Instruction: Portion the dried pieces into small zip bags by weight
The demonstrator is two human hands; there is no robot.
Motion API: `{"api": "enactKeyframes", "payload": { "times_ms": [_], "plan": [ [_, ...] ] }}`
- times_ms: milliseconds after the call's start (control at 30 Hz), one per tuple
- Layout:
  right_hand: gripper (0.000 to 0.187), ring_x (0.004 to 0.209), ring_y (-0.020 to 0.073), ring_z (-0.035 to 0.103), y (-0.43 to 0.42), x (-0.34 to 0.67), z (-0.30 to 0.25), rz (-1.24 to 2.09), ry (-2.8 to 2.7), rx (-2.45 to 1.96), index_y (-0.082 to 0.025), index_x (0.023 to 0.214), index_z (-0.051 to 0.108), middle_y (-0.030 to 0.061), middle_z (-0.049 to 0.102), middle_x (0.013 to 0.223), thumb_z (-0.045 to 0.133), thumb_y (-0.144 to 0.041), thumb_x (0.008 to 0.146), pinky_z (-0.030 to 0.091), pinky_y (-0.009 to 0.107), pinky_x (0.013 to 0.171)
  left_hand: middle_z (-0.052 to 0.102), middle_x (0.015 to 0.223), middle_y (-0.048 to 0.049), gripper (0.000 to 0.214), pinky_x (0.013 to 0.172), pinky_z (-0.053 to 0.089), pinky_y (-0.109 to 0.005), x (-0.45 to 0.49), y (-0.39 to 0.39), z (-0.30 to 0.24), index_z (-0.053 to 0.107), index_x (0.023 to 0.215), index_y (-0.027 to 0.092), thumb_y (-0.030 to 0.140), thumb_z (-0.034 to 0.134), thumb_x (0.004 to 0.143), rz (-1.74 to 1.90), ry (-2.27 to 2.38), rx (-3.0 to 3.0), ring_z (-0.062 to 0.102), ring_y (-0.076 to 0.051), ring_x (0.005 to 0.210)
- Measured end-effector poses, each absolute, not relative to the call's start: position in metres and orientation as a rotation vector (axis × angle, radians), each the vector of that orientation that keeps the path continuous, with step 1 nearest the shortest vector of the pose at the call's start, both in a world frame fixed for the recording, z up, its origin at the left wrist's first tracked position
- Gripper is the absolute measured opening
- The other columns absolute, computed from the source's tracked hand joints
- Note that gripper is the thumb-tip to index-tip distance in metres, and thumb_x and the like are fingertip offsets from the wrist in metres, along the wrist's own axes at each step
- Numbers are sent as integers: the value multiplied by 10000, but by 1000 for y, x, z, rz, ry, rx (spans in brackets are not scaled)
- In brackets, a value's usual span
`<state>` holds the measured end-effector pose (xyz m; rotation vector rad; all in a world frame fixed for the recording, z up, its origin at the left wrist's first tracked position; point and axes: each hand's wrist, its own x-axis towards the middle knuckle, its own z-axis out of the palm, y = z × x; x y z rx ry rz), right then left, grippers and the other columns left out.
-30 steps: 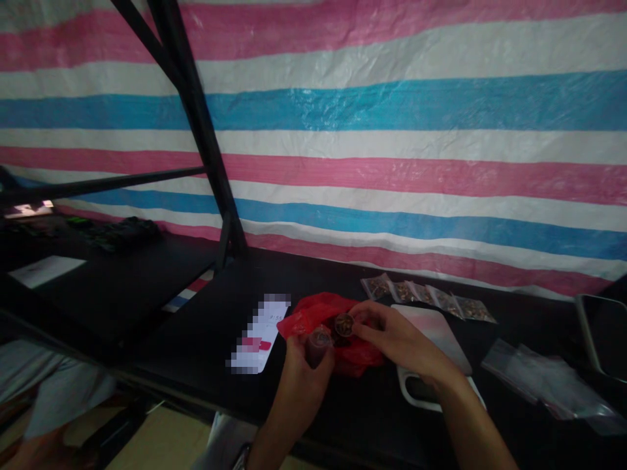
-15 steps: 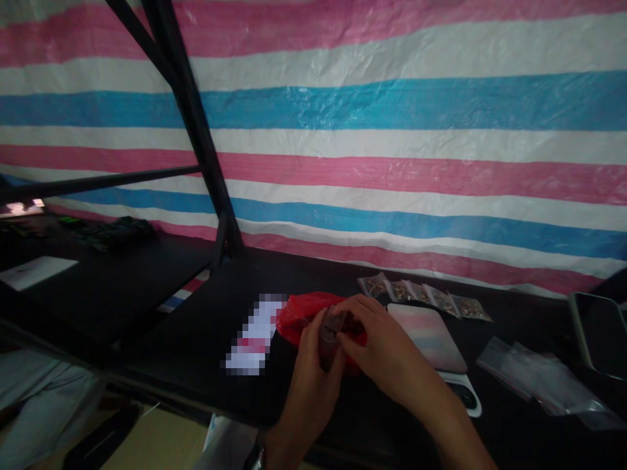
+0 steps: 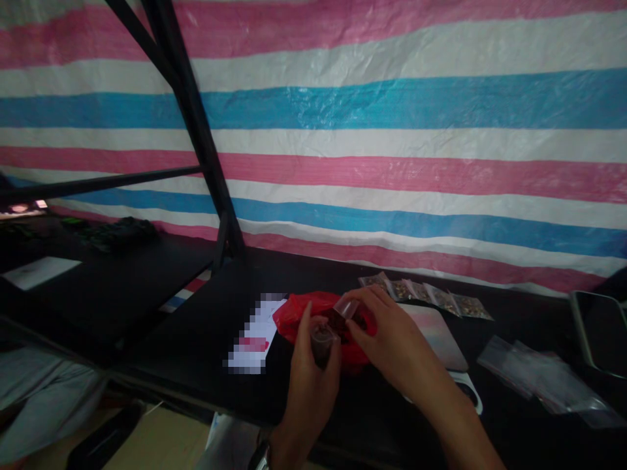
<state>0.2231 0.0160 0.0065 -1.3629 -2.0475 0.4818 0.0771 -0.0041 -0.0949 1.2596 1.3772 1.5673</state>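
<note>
In my left hand (image 3: 311, 382), a small clear plastic bag (image 3: 322, 339) stands with its mouth up, fingers and thumb closed round its sides. Some dark contents show inside it, too dim to name. My right hand (image 3: 389, 333) pinches a small clear plastic cup (image 3: 345, 307), tilted above a red plastic bag (image 3: 296, 312). That red bag lies spread open on the black table just beyond my hands, with dark loose pieces inside. Beneath and behind my right forearm sits a flat kitchen scale (image 3: 443, 343), partly covered.
Several filled zip bags (image 3: 443, 300) lie in a row behind the scale. Flat clear bags (image 3: 543, 378) and a phone (image 3: 595, 333) are at the right. A blurred-out paper (image 3: 255, 339) lies left of the red bag. A black metal frame (image 3: 196, 130) rises at the left before a striped sheet (image 3: 392, 143).
My right hand has drawn the clear cup away from the small bag's mouth, up and right over the red bag. My left hand keeps the small bag, slightly lower.
</note>
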Motion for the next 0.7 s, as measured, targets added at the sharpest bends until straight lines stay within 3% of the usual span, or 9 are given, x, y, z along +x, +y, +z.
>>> {"api": "enactKeyframes", "payload": {
  "times_ms": [233,400,700],
  "plan": [
    [252,1163,287,627,30,226,-13,365,-2277,-1604,-213,1064,740,73,732,1176,642,-38,912,489,421,1012,723,1106,-80,516,872,613,-377,76,-39,-95,567,1427,244,341,665,930,1740,1521,1268,732,-245,984],
    [219,1195,317,616,30,215,-19,327,-2355,-1736,-191,1117,749,103,733,1223,651,-113,938,475,450,1024,722,1230,-99,502,994,566,-450,91,-61,-99,553,1457,262,338,589,962,1581,1687,1194,716,-277,1105],
    [222,1222,290,636,27,206,-22,383,-2310,-1731,-208,1104,755,93,751,1224,647,-122,930,457,406,1044,701,1208,-99,493,946,586,-384,62,-47,-109,575,1395,248,404,685,940,1617,1505,1105,703,-256,1076]
  ]
}}
